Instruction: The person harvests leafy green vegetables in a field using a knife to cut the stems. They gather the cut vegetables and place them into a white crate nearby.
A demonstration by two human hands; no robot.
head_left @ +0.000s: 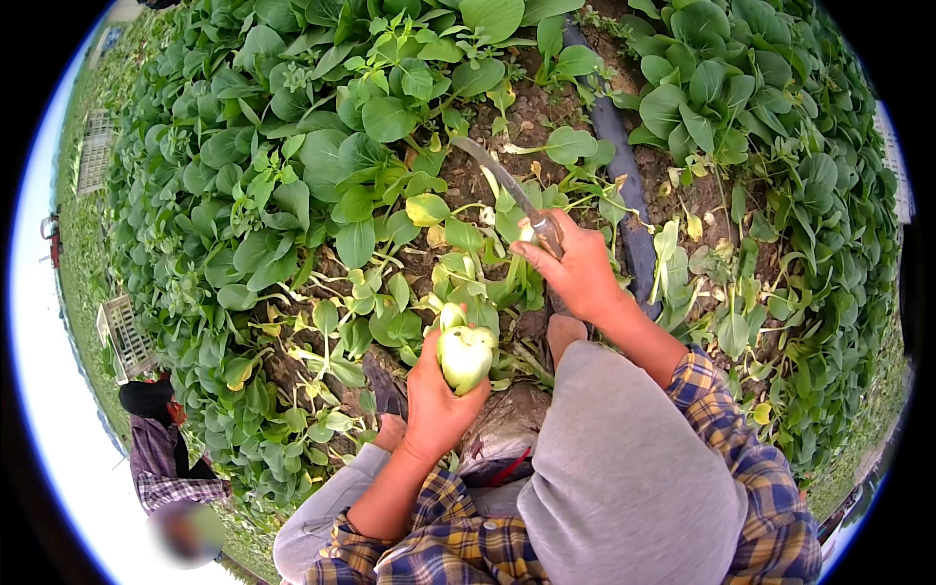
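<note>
My left hand (436,398) grips a head of bok choy (466,358), its pale green cut base turned up towards me. The leaves of that head are mostly hidden beneath the hand. In my right hand (578,265) is the handle of a sickle (501,174), whose thin curved blade points up and to the left over the plants. A small pale green piece (526,232) shows by the right thumb. Loose, partly yellowed leaves (428,210) and stalks lie on the brown soil (468,175) in front of both hands.
Dense bok choy plants (278,197) grow at left, with more (702,95) at right. A dark hose (621,175) runs along the soil beyond my right hand. Plastic crates (126,338) stand at the far left. Another person (157,453) is at the lower left.
</note>
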